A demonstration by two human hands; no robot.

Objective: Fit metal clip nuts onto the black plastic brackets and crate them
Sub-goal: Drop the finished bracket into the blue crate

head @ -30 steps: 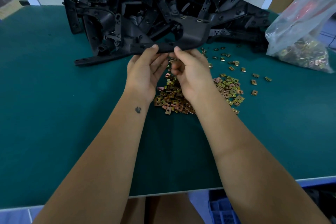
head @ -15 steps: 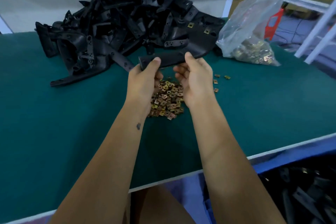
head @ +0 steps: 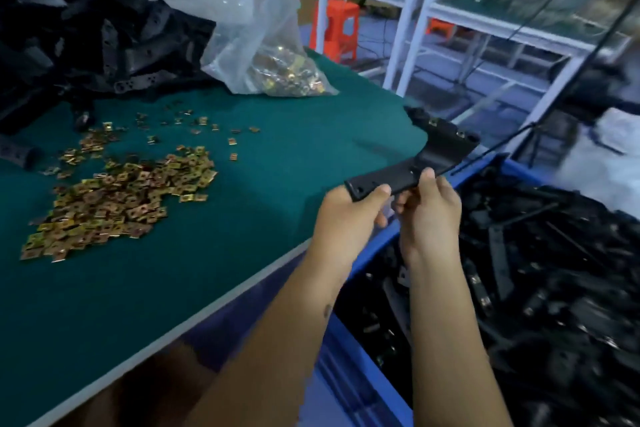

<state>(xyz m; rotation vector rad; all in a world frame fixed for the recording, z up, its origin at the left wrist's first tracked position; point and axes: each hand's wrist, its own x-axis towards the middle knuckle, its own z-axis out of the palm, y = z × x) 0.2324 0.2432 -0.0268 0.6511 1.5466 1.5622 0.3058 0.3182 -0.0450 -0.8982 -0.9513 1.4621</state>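
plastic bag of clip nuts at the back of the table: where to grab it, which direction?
Take the plastic bag by its loose upper part, coming from above. The clip nuts have settled at the bottom on the green table, while the empty film stands up crumpled and free. The bracket pile crowds its left side, so a low side approach looks poorer.

This looks like a small factory workroom. A counter [head: 242,218] with a green mat holds a big heap of black plastic parts [head: 86,31], a spread of little gold metal clips [head: 114,198] and a clear bag [head: 266,45] of more. A blue crate [head: 360,357] beside it is full of black parts. White metal racks [head: 415,10] and an orange stool [head: 334,28] stand behind.
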